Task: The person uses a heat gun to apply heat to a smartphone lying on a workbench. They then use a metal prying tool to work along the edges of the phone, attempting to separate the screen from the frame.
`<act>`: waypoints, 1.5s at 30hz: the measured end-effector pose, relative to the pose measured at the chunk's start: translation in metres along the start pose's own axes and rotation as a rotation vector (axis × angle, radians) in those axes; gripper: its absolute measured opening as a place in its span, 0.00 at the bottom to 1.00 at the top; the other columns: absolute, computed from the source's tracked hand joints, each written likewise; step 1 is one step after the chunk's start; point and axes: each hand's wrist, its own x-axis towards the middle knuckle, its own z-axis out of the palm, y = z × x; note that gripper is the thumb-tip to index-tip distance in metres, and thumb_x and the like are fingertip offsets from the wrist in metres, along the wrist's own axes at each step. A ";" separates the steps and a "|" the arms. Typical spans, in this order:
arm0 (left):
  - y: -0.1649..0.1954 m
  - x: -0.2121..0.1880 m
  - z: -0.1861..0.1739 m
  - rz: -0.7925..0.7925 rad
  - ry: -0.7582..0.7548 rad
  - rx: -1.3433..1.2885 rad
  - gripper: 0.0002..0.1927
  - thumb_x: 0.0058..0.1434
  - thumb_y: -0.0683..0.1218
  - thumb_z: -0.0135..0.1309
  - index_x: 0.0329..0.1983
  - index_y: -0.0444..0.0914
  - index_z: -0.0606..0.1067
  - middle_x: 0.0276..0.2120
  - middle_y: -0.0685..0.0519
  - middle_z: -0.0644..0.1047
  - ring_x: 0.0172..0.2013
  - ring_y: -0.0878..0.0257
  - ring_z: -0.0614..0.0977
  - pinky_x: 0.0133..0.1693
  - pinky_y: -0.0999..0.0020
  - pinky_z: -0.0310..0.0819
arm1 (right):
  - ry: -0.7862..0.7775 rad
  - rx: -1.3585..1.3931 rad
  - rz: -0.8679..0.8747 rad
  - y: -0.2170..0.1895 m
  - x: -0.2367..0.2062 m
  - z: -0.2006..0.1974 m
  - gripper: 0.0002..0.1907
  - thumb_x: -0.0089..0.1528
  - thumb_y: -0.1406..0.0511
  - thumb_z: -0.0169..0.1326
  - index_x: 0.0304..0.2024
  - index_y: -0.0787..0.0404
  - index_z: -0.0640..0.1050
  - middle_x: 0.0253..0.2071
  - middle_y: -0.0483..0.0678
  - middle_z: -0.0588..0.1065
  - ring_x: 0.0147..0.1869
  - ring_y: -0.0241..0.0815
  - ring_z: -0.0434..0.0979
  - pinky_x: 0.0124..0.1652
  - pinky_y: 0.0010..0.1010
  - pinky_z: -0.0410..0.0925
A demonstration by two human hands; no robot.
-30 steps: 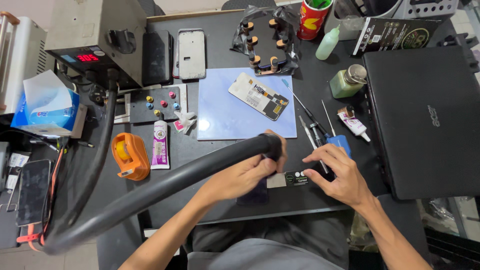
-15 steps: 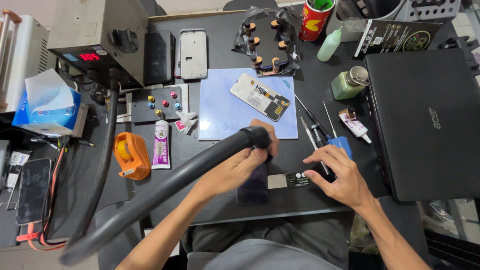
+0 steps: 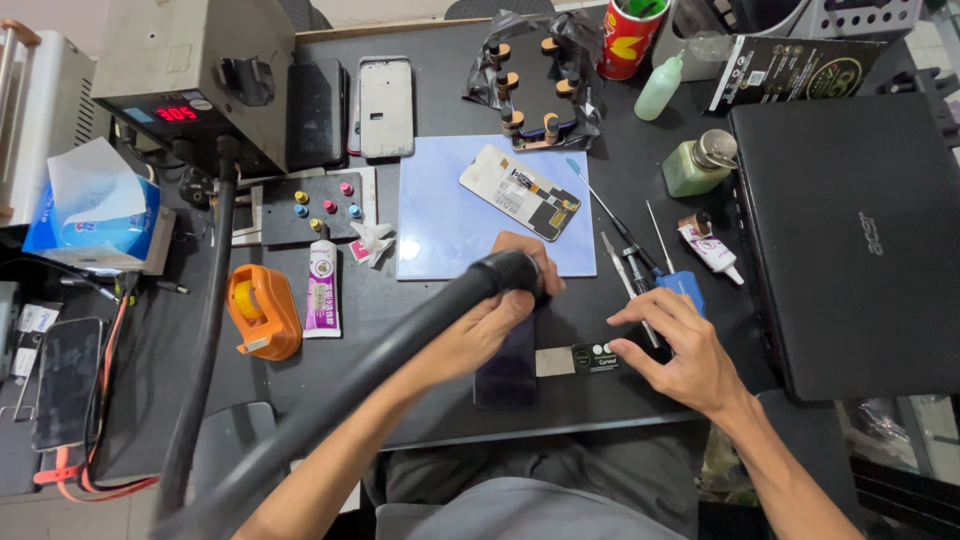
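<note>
My left hand (image 3: 497, 315) grips the nozzle end of a thick black hose (image 3: 330, 390) and holds it just above a dark phone (image 3: 507, 365) lying at the desk's near edge. My right hand (image 3: 678, 345) rests on the desk with spread fingers, pressing on a thin black strip with a silver end (image 3: 590, 359) and touching a blue-handled tool (image 3: 682, 287). A phone screen panel (image 3: 521, 192) lies face down on a pale blue mat (image 3: 450, 215) just beyond the hose end.
A grey hot-air station with red digits (image 3: 195, 70) stands at the back left. A closed black laptop (image 3: 850, 240) fills the right. An orange tape dispenser (image 3: 262, 312), a glue tube (image 3: 321, 288), a tissue box (image 3: 95, 215), green bottles (image 3: 697, 165) and tweezers (image 3: 610, 215) lie about.
My left hand has carried the hose end away from me, toward the blue mat. My right hand has stayed on the strip.
</note>
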 end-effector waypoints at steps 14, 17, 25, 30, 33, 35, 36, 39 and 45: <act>0.016 -0.004 0.007 -0.280 -0.227 0.023 0.14 0.78 0.52 0.38 0.47 0.37 0.66 0.38 0.56 0.68 0.41 0.65 0.71 0.47 0.69 0.69 | 0.003 -0.002 -0.004 -0.003 0.003 -0.001 0.13 0.54 0.63 0.65 0.40 0.60 0.81 0.40 0.47 0.78 0.47 0.46 0.78 0.50 0.34 0.67; 0.022 -0.003 0.005 -0.219 -0.181 0.052 0.11 0.77 0.49 0.40 0.48 0.36 0.67 0.40 0.56 0.70 0.44 0.66 0.72 0.50 0.70 0.69 | 0.000 0.005 0.000 -0.001 0.002 -0.001 0.13 0.54 0.63 0.65 0.40 0.60 0.81 0.40 0.48 0.78 0.47 0.46 0.77 0.50 0.34 0.67; 0.041 0.011 -0.047 0.160 0.410 0.424 0.12 0.81 0.45 0.39 0.60 0.34 0.66 0.50 0.51 0.69 0.51 0.66 0.70 0.57 0.69 0.65 | 0.007 -0.002 0.012 0.001 0.000 -0.002 0.13 0.55 0.63 0.65 0.40 0.61 0.81 0.39 0.48 0.78 0.47 0.47 0.77 0.50 0.35 0.67; 0.058 0.021 -0.086 0.309 0.717 0.390 0.17 0.80 0.47 0.41 0.67 0.34 0.65 0.54 0.50 0.70 0.45 0.68 0.75 0.53 0.69 0.75 | 0.030 -0.018 0.004 -0.008 0.009 0.003 0.13 0.54 0.64 0.64 0.39 0.62 0.81 0.40 0.48 0.78 0.46 0.46 0.78 0.49 0.35 0.67; 0.064 0.024 -0.107 0.397 0.891 0.349 0.21 0.79 0.49 0.43 0.68 0.33 0.64 0.54 0.50 0.72 0.47 0.65 0.80 0.55 0.65 0.79 | 0.040 -0.017 0.016 -0.014 0.012 0.006 0.13 0.54 0.64 0.64 0.39 0.62 0.81 0.40 0.48 0.78 0.46 0.46 0.79 0.48 0.33 0.69; 0.065 0.025 -0.123 0.474 0.984 0.215 0.23 0.79 0.51 0.41 0.70 0.32 0.64 0.52 0.48 0.73 0.48 0.61 0.81 0.57 0.62 0.79 | 0.036 -0.022 0.043 -0.018 0.010 0.007 0.13 0.54 0.65 0.64 0.40 0.62 0.81 0.40 0.48 0.78 0.46 0.45 0.79 0.47 0.33 0.70; 0.065 0.028 -0.134 0.520 1.012 0.080 0.24 0.79 0.52 0.40 0.70 0.32 0.65 0.48 0.47 0.74 0.48 0.60 0.81 0.57 0.61 0.78 | 0.033 -0.028 0.054 -0.021 0.009 0.008 0.13 0.53 0.65 0.64 0.40 0.62 0.82 0.40 0.48 0.78 0.45 0.45 0.80 0.46 0.32 0.70; 0.063 0.029 -0.166 0.598 1.019 -0.241 0.27 0.76 0.54 0.38 0.69 0.31 0.66 0.44 0.41 0.78 0.48 0.52 0.82 0.58 0.57 0.77 | 0.042 -0.034 0.048 -0.026 0.007 0.013 0.13 0.54 0.65 0.64 0.40 0.62 0.82 0.41 0.48 0.79 0.46 0.44 0.80 0.47 0.32 0.71; 0.059 0.036 -0.198 0.729 1.076 -0.694 0.27 0.68 0.51 0.44 0.63 0.28 0.69 0.45 0.33 0.79 0.50 0.41 0.81 0.60 0.53 0.75 | 0.049 -0.030 0.052 -0.034 0.012 0.019 0.14 0.53 0.65 0.64 0.41 0.61 0.82 0.41 0.48 0.79 0.47 0.44 0.81 0.47 0.32 0.71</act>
